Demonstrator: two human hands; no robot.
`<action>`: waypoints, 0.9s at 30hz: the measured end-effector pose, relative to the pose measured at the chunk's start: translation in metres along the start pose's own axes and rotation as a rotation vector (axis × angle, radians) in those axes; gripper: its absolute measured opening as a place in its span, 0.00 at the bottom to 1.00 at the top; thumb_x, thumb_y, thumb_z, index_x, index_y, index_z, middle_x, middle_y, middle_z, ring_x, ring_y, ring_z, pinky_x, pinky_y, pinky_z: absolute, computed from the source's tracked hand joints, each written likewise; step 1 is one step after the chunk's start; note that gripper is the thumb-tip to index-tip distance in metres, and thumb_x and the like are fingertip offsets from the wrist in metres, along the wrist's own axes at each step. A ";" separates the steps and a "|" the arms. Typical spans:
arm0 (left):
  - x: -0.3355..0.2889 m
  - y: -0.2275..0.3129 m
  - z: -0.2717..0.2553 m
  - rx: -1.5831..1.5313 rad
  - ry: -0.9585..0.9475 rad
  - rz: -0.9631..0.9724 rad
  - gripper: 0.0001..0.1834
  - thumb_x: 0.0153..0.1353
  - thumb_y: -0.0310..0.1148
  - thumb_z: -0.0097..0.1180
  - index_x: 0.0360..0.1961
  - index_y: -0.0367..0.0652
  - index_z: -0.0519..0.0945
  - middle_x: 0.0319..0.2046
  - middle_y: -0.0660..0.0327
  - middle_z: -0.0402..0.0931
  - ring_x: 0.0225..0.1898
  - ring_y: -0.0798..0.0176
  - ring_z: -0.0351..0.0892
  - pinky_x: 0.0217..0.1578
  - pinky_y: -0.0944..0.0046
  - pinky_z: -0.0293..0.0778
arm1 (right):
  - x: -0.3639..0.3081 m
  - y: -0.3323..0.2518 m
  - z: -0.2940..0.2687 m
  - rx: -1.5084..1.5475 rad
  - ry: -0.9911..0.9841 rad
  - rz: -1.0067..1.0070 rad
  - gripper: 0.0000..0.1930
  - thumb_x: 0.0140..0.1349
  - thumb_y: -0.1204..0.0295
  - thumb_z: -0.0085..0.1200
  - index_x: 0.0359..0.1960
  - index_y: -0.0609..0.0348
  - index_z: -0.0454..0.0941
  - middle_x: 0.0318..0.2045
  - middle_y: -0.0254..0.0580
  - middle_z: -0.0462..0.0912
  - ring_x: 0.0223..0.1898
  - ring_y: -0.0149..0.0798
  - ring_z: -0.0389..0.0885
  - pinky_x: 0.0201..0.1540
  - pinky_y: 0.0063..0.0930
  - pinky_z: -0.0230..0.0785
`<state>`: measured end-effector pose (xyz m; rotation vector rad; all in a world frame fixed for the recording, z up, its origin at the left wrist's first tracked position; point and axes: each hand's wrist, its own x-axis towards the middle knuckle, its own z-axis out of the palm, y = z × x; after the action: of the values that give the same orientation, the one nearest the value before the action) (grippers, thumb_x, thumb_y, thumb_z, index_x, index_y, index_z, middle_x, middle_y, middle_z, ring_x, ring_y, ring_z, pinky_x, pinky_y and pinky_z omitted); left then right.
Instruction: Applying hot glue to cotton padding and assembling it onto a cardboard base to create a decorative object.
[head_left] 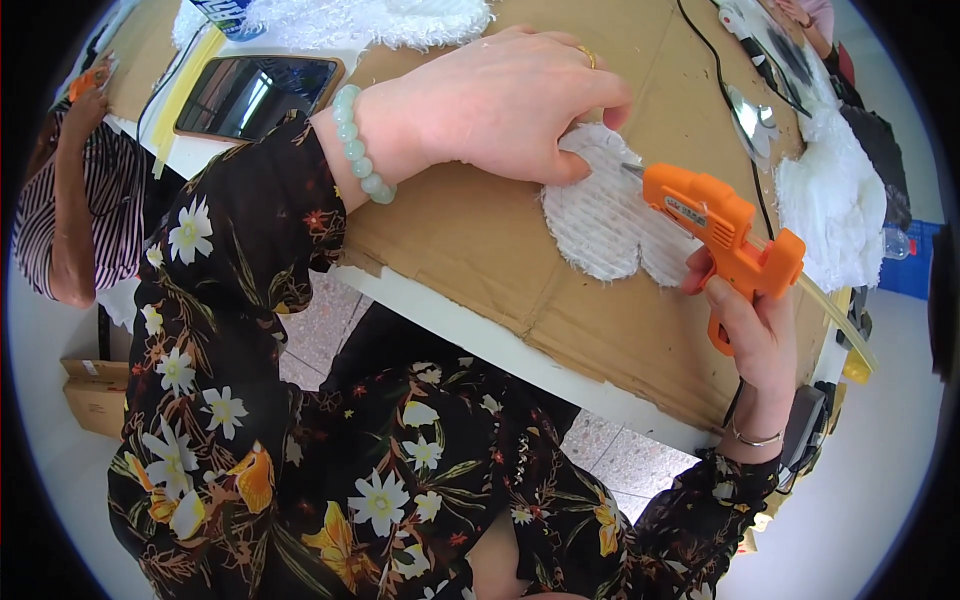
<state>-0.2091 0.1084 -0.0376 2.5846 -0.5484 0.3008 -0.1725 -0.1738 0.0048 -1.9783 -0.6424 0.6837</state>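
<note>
A lobed white fabric piece (597, 225) with a ribbed, fuzzy surface lies flat on the brown cardboard. At its upper left edge my left hand (515, 105) holds it, the thumb resting on the fabric and the index finger curving near the top. The other fingers are partly hidden behind the hand. Closed around the handle of an orange hot glue gun (715, 215) is my right hand (755, 325). The metal nozzle points left and sits just over the fabric, near its upper right side. A pale, translucent glue stick (838, 322) sticks out of the gun's rear.
Cardboard (440, 245) covers the white table. A phone (258, 98) lies at the far left, with fluffy white material (370, 22) behind. At right are more white fluff (830, 190), black cables and another glue gun (745, 35). Other people sit at the left and far right.
</note>
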 end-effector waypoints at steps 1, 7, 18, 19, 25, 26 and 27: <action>0.000 0.000 0.000 -0.001 -0.001 0.001 0.20 0.42 0.31 0.63 0.40 0.46 0.75 0.29 0.63 0.73 0.37 0.56 0.72 0.40 0.59 0.68 | -0.001 -0.001 -0.001 0.000 0.001 0.001 0.16 0.56 0.76 0.45 0.46 0.67 0.71 0.38 0.40 0.76 0.37 0.32 0.76 0.42 0.28 0.67; 0.000 0.002 -0.001 0.044 0.035 0.024 0.17 0.44 0.35 0.60 0.38 0.44 0.76 0.26 0.59 0.77 0.38 0.55 0.76 0.40 0.56 0.72 | -0.002 -0.006 0.000 0.017 -0.004 -0.024 0.17 0.55 0.77 0.45 0.48 0.67 0.71 0.39 0.41 0.76 0.37 0.33 0.77 0.41 0.28 0.68; 0.000 0.003 -0.002 0.038 0.017 0.024 0.17 0.45 0.36 0.60 0.38 0.45 0.76 0.26 0.60 0.77 0.39 0.55 0.76 0.40 0.57 0.72 | 0.006 -0.011 0.003 -0.065 -0.059 -0.006 0.17 0.56 0.76 0.45 0.49 0.67 0.70 0.40 0.43 0.76 0.36 0.31 0.76 0.39 0.26 0.68; 0.000 0.003 -0.002 0.037 0.018 0.021 0.17 0.45 0.36 0.60 0.38 0.45 0.76 0.26 0.60 0.77 0.39 0.55 0.76 0.40 0.57 0.72 | 0.004 -0.012 0.001 -0.066 -0.061 -0.006 0.17 0.56 0.76 0.45 0.49 0.67 0.70 0.40 0.43 0.76 0.36 0.31 0.76 0.39 0.26 0.68; 0.000 0.004 -0.001 0.014 0.014 0.018 0.19 0.43 0.31 0.63 0.40 0.47 0.75 0.29 0.63 0.73 0.36 0.57 0.72 0.40 0.59 0.68 | -0.003 -0.014 -0.004 -0.021 -0.032 0.025 0.18 0.57 0.77 0.45 0.50 0.67 0.69 0.40 0.43 0.76 0.36 0.32 0.76 0.40 0.27 0.68; 0.000 0.005 -0.002 0.010 0.001 0.007 0.19 0.43 0.31 0.63 0.40 0.47 0.75 0.29 0.63 0.73 0.36 0.57 0.73 0.40 0.59 0.68 | -0.001 -0.015 -0.004 -0.051 -0.048 0.023 0.18 0.57 0.77 0.45 0.50 0.66 0.69 0.40 0.43 0.76 0.36 0.32 0.76 0.40 0.27 0.68; 0.000 0.005 -0.002 0.008 -0.014 -0.007 0.19 0.44 0.31 0.63 0.40 0.47 0.75 0.29 0.63 0.73 0.36 0.57 0.73 0.40 0.59 0.68 | 0.002 -0.016 -0.003 -0.080 -0.068 0.018 0.18 0.57 0.77 0.46 0.51 0.66 0.69 0.40 0.43 0.76 0.36 0.32 0.76 0.40 0.27 0.68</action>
<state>-0.2112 0.1057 -0.0340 2.5979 -0.5434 0.2838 -0.1719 -0.1674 0.0198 -2.0442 -0.7037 0.7493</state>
